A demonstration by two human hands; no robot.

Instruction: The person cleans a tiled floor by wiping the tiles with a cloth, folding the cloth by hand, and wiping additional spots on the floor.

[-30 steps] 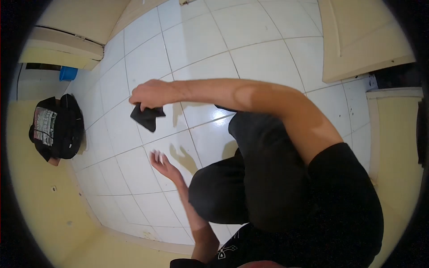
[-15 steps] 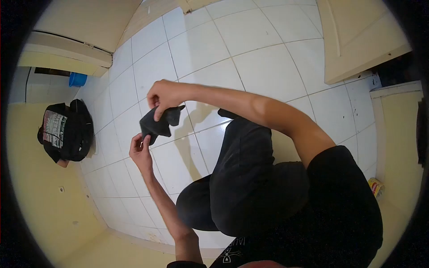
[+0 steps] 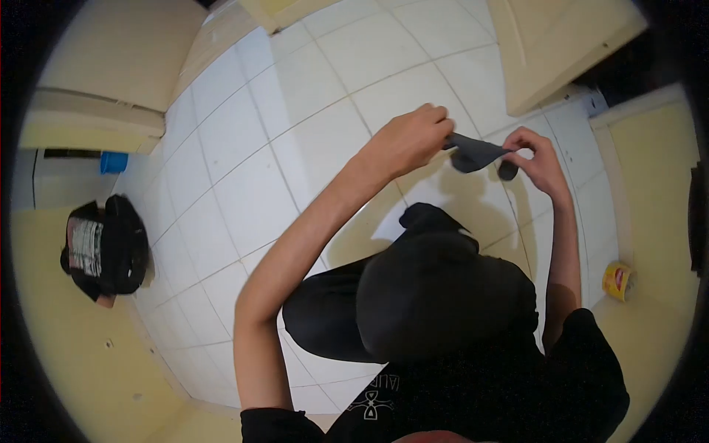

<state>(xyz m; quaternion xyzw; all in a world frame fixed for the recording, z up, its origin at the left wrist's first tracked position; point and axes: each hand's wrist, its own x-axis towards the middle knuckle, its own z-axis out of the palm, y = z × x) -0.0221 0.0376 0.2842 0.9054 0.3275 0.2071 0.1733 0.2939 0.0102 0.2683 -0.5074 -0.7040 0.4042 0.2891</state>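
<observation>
Both of my hands meet over the white tiled floor (image 3: 244, 199), stretching a small dark cloth (image 3: 476, 153) between them. My left hand (image 3: 410, 140) is closed, fingers curled and pinching the cloth's left end. My right hand (image 3: 538, 156) is also closed, thumb and fingers gripping the other end, where the fabric bunches into a dark lump just below the fingertips. The cloth sits in the air, above my black-trousered knees (image 3: 436, 295) and clear of the tiles. Its long axis runs roughly left to right, from one hand to the other, sagging a little in the middle. Neither hand is the nearer one: each already has an end, so whatever comes next, I judge, turns on that line between the two grips, pulling them apart or bringing them together.

Well off to my left, a black bag with a printed label (image 3: 103, 247) rests against the yellow wall, with a blue tub (image 3: 114, 162) beyond it. A small yellow packet (image 3: 617, 281) lies by the wall on my right, near an open cream door (image 3: 554, 44).
</observation>
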